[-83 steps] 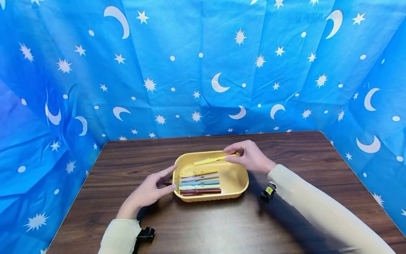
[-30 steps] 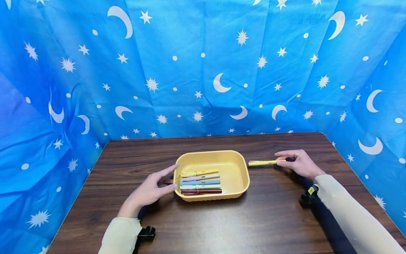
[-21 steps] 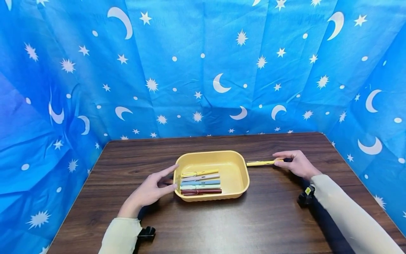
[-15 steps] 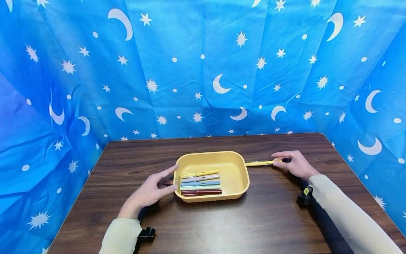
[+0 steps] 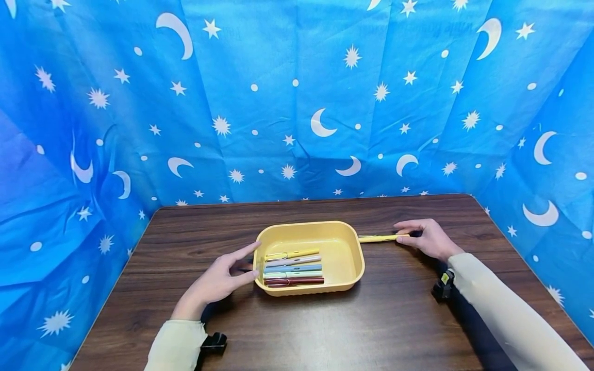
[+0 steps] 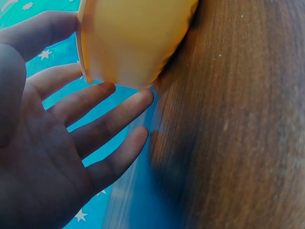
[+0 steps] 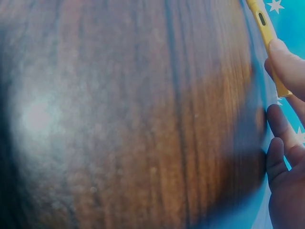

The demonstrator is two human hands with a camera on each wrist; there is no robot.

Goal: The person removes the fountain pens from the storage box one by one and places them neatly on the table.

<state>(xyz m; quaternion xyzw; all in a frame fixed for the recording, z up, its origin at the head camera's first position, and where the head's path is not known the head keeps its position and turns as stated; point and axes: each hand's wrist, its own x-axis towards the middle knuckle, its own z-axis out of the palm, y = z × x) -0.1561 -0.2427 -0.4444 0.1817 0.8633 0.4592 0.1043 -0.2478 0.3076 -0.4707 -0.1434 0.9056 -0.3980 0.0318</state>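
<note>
In the head view a yellow tray [image 5: 341, 257] lies on the table with several pens lined up in its left part: a yellow pen [image 5: 297, 253], a pale lilac one, a blue-grey one, a mint pen [image 5: 301, 274] and a dark red pen [image 5: 301, 281]. My left hand [image 5: 215, 278] rests its thumb and fingertips against the tray's left end; the left wrist view shows the fingers [image 6: 112, 119] extended and spread. Right of the tray, my right hand [image 5: 429, 239] pinches another yellow pen [image 5: 378, 238] by one end between thumb and fingers. The pen's other end meets the tray's right rim in the head view.
The dark wood-grain table [image 5: 301, 335] has rounded back corners. A blue curtain [image 5: 278, 51] with white stars and moons hangs behind it and at both sides. Each wrist carries a small black camera mount [image 5: 213, 342].
My right hand has carried the yellow pen out of the tray to the right, then eased slightly left so its end reaches the rim. My left hand and the other pens stay put.
</note>
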